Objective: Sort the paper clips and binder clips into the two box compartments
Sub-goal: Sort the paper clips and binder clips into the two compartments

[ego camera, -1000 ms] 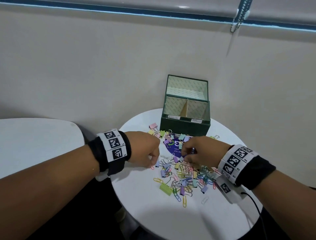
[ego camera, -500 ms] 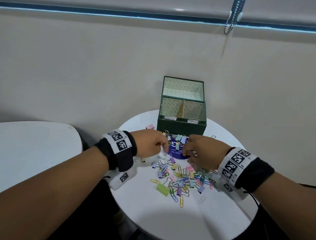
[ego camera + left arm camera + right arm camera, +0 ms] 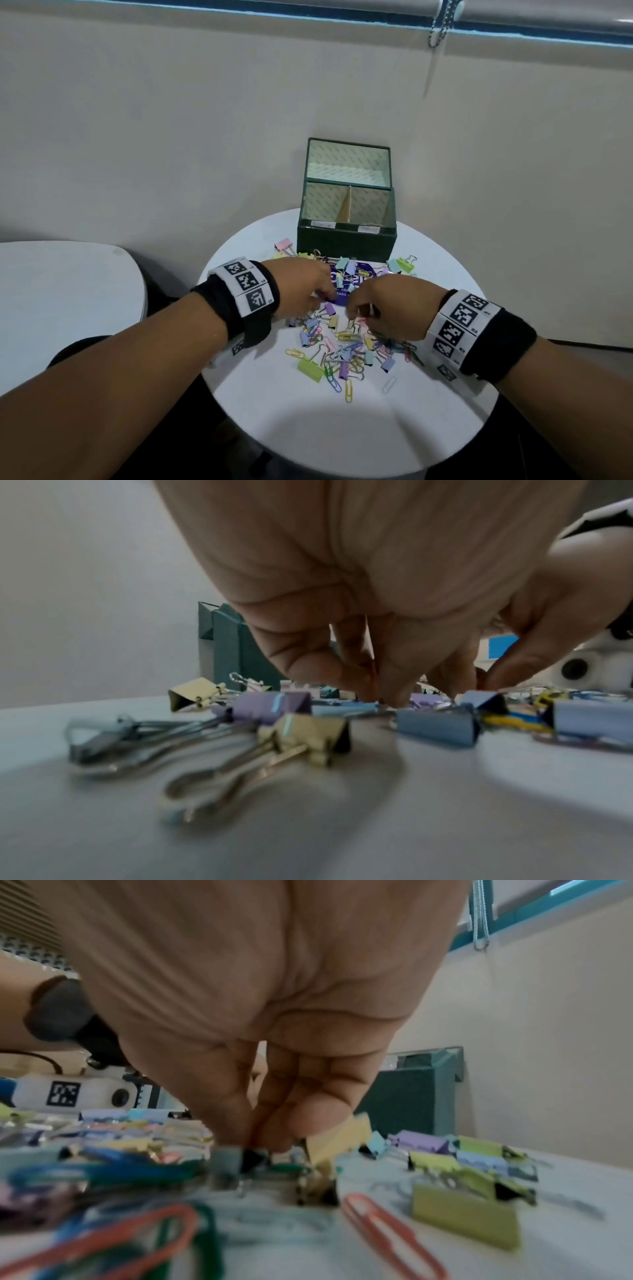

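A dark green box with its lid up and two compartments split by a divider stands at the back of the round white table. In front of it lies a mixed pile of pastel binder clips and coloured paper clips. My left hand reaches down into the pile's left side, its fingertips bunched together; what they pinch is hidden. My right hand reaches into the right side, thumb and fingers pinching a grey-blue binder clip. A yellow binder clip leans by its little finger.
A purple printed card lies under the clips near the box. More binder clips sit at the box's right front corner. A second white table stands to the left. The wall is close behind, with a blind cord hanging.
My left hand has moved right, from the pile's left edge into its middle. Both hands now sit closer together with fingertips down in the clips.
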